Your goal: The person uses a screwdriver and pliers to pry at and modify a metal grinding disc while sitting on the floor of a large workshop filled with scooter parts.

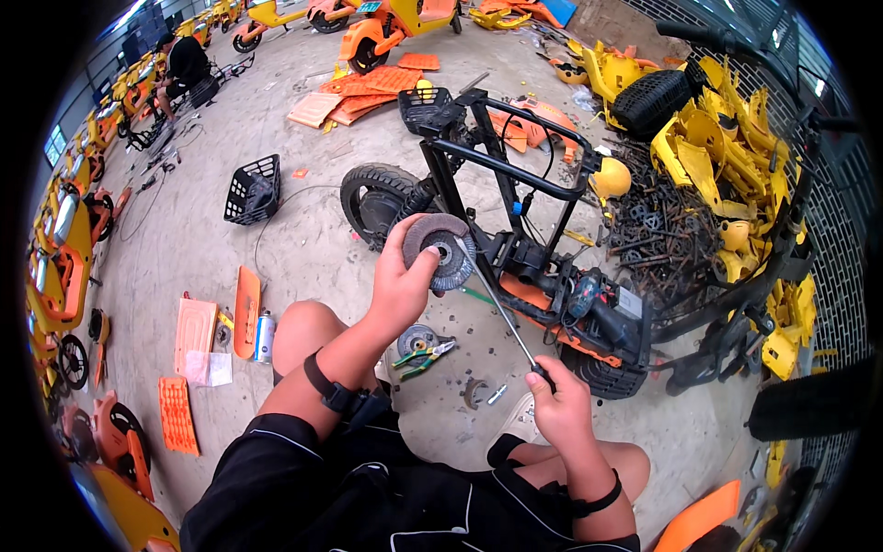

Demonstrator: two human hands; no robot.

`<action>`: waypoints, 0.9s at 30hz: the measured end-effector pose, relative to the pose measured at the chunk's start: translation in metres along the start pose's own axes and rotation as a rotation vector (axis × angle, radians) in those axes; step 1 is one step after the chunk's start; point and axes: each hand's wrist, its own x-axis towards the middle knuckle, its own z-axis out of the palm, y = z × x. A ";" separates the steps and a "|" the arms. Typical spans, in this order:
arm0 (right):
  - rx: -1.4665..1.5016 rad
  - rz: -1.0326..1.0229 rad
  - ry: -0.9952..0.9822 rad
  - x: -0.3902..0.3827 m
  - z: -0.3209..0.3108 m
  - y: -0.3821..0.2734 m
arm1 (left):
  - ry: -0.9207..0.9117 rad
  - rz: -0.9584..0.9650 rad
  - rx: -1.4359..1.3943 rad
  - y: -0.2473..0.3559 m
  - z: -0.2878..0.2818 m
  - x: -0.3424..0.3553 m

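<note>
Head view: a stripped black scooter frame (pixel 515 175) lies on the concrete floor (pixel 303 248) just beyond the knees, yellow panels (pixel 727 156) heaped far right. The left hand (pixel 400 281) grips a flap disc (pixel 441 250) at centre; the right hand (pixel 556 405), nearer, holds a screwdriver (pixel 501 304) slanting up-left to the disc. Pliers (pixel 423 357) lie below; open floor left.

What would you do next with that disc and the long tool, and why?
Probably ease the screwdriver tip into the middle of the disc and turn or pry. The left hand holds the disc up and steady. The right hand holds the handle, and the shaft already slants up to the disc, its tip near the disc's edge.
</note>
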 end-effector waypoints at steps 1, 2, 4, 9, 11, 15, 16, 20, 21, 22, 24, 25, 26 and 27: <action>-0.057 -0.030 0.038 0.001 0.000 -0.002 | 0.016 -0.012 0.014 0.000 0.002 -0.001; -0.142 -0.082 0.090 0.004 -0.001 -0.003 | 0.032 -0.025 0.028 -0.001 0.003 -0.001; -0.195 -0.053 0.064 0.012 -0.008 -0.007 | 0.043 -0.053 0.072 -0.001 0.001 0.000; -0.159 -0.057 0.206 0.014 -0.014 0.036 | 0.081 -0.090 0.121 -0.006 -0.005 0.005; -0.267 -0.130 0.527 0.038 -0.062 0.088 | 0.154 -0.049 0.165 -0.005 -0.028 0.009; 0.320 0.241 0.155 0.024 -0.064 0.065 | 0.174 -0.214 0.004 0.005 -0.026 0.011; 0.121 0.156 0.118 0.015 -0.043 0.074 | 0.158 -0.244 -0.052 0.005 -0.019 0.010; -0.041 -0.021 -0.083 0.002 -0.020 0.013 | 0.086 -0.402 -0.165 0.017 -0.021 0.002; -0.039 -0.015 -0.081 0.003 -0.023 0.013 | 0.072 -0.404 -0.173 0.019 -0.020 0.002; -0.036 -0.009 -0.079 0.004 -0.025 0.012 | 0.059 -0.406 -0.181 0.021 -0.018 0.002; -0.061 0.007 -0.109 0.005 -0.030 0.010 | 0.017 -0.419 -0.195 0.021 -0.018 0.003; -0.073 0.014 -0.127 0.006 -0.031 0.009 | -0.012 -0.430 -0.202 0.019 -0.020 0.004; -0.089 -0.002 -0.123 0.007 -0.032 0.009 | -0.041 -0.441 -0.208 0.018 -0.020 0.004; -0.102 -0.014 -0.118 0.006 -0.032 0.010 | -0.037 -0.441 -0.199 0.016 -0.020 0.004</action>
